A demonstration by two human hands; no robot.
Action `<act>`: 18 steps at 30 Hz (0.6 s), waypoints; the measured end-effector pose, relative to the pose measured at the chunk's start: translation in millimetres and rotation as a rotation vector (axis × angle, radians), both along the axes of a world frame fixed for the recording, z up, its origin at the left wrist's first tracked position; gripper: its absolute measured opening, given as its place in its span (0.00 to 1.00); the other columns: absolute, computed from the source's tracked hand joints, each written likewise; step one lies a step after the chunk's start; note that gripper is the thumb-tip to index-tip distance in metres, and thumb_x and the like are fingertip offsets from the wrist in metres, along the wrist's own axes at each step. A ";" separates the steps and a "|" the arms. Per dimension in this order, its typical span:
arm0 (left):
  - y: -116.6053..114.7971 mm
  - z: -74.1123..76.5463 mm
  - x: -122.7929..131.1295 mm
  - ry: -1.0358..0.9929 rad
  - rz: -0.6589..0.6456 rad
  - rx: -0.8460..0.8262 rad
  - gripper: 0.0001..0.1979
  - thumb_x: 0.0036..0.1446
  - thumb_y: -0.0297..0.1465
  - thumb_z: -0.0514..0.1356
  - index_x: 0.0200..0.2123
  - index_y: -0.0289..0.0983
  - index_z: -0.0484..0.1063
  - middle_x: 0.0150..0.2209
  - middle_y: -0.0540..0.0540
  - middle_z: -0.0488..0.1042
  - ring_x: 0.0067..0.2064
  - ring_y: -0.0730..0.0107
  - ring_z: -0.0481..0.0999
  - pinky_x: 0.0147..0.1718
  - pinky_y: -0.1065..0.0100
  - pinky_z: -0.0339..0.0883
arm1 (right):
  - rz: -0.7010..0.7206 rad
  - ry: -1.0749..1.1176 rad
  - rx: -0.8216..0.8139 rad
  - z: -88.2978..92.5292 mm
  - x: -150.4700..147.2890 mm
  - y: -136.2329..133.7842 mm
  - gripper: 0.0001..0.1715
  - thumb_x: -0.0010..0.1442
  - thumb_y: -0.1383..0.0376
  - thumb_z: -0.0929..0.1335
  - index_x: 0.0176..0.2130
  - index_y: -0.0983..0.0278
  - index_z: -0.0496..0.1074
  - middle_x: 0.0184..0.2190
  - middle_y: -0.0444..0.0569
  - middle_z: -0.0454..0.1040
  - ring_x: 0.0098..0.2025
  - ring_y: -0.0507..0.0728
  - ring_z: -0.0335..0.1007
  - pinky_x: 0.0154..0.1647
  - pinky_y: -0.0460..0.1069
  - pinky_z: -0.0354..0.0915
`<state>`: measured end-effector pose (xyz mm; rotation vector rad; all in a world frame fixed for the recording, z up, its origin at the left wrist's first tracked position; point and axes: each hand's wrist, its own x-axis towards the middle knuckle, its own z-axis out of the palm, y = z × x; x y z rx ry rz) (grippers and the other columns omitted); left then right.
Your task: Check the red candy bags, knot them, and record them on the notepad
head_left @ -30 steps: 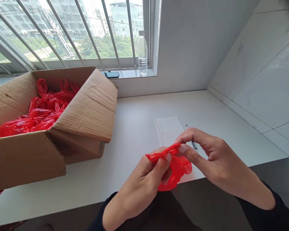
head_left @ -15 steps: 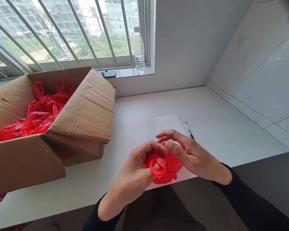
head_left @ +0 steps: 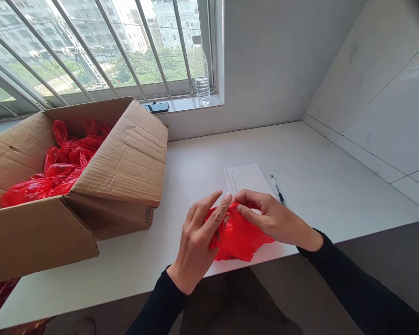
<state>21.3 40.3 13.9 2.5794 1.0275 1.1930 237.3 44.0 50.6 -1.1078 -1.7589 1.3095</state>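
Observation:
A red plastic bag (head_left: 242, 237) rests at the front edge of the white counter, between my two hands. My right hand (head_left: 265, 216) pinches the bag's upper part between thumb and fingers. My left hand (head_left: 200, 235) is at the bag's left side, with a twisted loop of red plastic caught at its palm; its index finger and thumb point up and forward. What the bag contains is hidden. Behind the bag lie a white notebook (head_left: 247, 178) with small print and a black-and-clear pen (head_left: 278, 190).
An open cardboard box (head_left: 125, 156) holding several red plastic bags (head_left: 59, 172) stands on the counter (head_left: 195, 163) at the left. A phone (head_left: 158, 108) and a clear bottle (head_left: 201, 74) are on the sill of the barred window. Walls bound the counter behind and at right.
My left hand has rotated, its fingers now pointing up and forward instead of curling over the loop. My right hand has closed to a pinch on the bag's top.

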 end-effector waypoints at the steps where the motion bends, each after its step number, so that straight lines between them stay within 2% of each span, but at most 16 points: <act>1: -1.6 -2.2 -4.9 0.027 -0.004 -0.009 0.37 0.64 0.16 0.55 0.72 0.47 0.55 0.67 0.38 0.66 0.64 0.54 0.68 0.58 0.53 0.68 | -0.053 -0.049 0.025 -0.7 3.6 -1.8 0.15 0.72 0.55 0.62 0.44 0.60 0.73 0.40 0.45 0.77 0.41 0.54 0.72 0.39 0.49 0.67; 4: -10.0 -16.4 -25.7 0.081 0.059 -0.032 0.34 0.66 0.16 0.54 0.71 0.45 0.57 0.65 0.40 0.69 0.66 0.53 0.65 0.61 0.49 0.62 | -0.198 -0.202 0.044 -10.8 22.5 -6.8 0.15 0.71 0.54 0.63 0.42 0.58 0.74 0.41 0.45 0.78 0.44 0.56 0.73 0.35 0.49 0.64; 7: -19.6 -33.0 -42.9 0.062 0.169 -0.132 0.26 0.67 0.18 0.55 0.65 0.44 0.67 0.57 0.43 0.77 0.60 0.56 0.72 0.57 0.52 0.65 | -0.306 -0.308 -0.021 -28.7 40.4 -9.9 0.17 0.70 0.51 0.63 0.40 0.58 0.74 0.40 0.46 0.78 0.47 0.58 0.73 0.39 0.52 0.64; 9: -23.7 -38.2 -43.6 -0.029 0.185 -0.220 0.21 0.69 0.21 0.56 0.61 0.45 0.71 0.54 0.44 0.78 0.56 0.59 0.74 0.54 0.55 0.69 | -0.377 -0.308 -0.052 -37.8 41.1 -12.5 0.19 0.70 0.49 0.63 0.41 0.58 0.73 0.42 0.47 0.78 0.47 0.59 0.74 0.42 0.54 0.66; 11: -24.9 -38.0 -35.0 -0.126 0.144 -0.256 0.20 0.70 0.23 0.55 0.60 0.45 0.71 0.56 0.45 0.78 0.58 0.59 0.73 0.55 0.54 0.70 | -0.466 -0.245 -0.052 -41.9 29.8 -17.5 0.19 0.71 0.48 0.61 0.46 0.58 0.71 0.48 0.49 0.77 0.49 0.60 0.74 0.45 0.55 0.69; 13: -23.4 -36.6 -21.4 -0.137 0.080 -0.244 0.22 0.71 0.26 0.55 0.65 0.46 0.67 0.62 0.44 0.73 0.65 0.57 0.67 0.61 0.51 0.67 | -0.540 -0.160 -0.020 -43.5 9.6 -25.0 0.18 0.72 0.49 0.59 0.49 0.57 0.67 0.56 0.50 0.74 0.54 0.60 0.73 0.49 0.56 0.71; 15: -20.0 -39.4 -8.1 -0.045 0.027 -0.245 0.28 0.71 0.30 0.54 0.72 0.45 0.56 0.69 0.43 0.64 0.72 0.55 0.58 0.66 0.48 0.62 | -0.559 -0.102 0.015 -49.3 -13.0 -33.1 0.17 0.74 0.51 0.57 0.53 0.55 0.64 0.63 0.50 0.68 0.62 0.60 0.68 0.57 0.59 0.70; 18: -14.0 -55.9 3.7 0.164 0.009 -0.271 0.32 0.73 0.31 0.50 0.75 0.43 0.44 0.73 0.43 0.56 0.74 0.57 0.52 0.70 0.47 0.56 | -0.528 -0.122 0.111 -75.2 -38.3 -39.2 0.17 0.74 0.56 0.55 0.58 0.56 0.60 0.68 0.53 0.62 0.69 0.60 0.61 0.65 0.63 0.66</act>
